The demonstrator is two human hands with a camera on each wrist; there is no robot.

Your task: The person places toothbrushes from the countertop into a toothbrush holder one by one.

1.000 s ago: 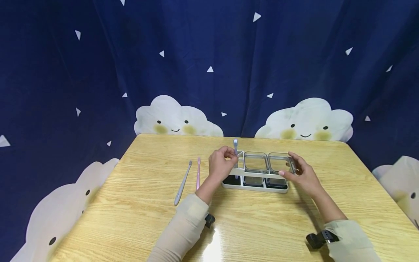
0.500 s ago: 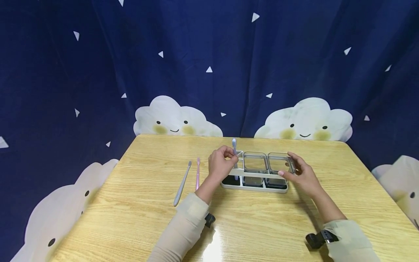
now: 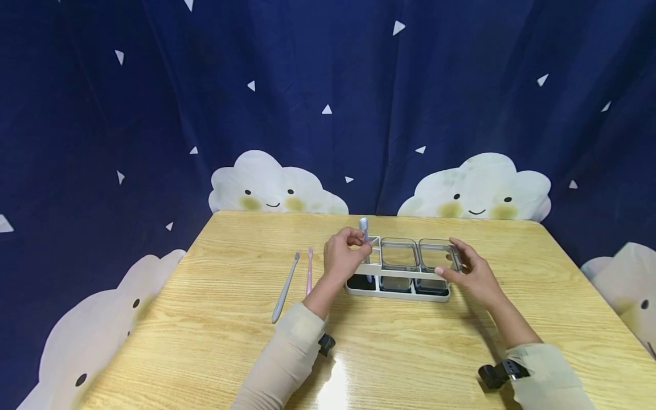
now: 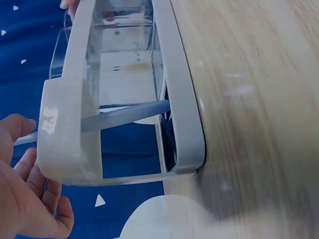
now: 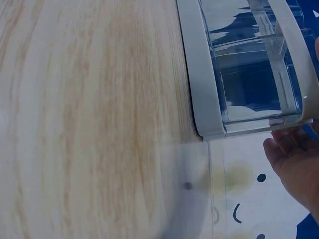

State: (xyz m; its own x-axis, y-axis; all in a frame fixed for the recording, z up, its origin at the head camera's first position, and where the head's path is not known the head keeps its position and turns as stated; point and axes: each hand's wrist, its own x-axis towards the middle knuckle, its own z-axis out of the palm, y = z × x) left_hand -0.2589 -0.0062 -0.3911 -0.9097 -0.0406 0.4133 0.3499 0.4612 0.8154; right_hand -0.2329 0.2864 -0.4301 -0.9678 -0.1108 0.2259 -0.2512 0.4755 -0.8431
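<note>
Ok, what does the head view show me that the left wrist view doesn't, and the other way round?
Only the head view shows both hands at once: the left hand pinching the blue toothbrush upright over the left end slot, the right hand steadying the right end of the holder, plus a grey toothbrush and a pink toothbrush lying on the table. Only the left wrist view shows the blue handle passing inside the holder's end compartment. Both show the holder, the blue toothbrush and the left hand.

Head view looks down from afar; both wrist views sit close — all share the rack (image 3: pixel 398 272).
</note>
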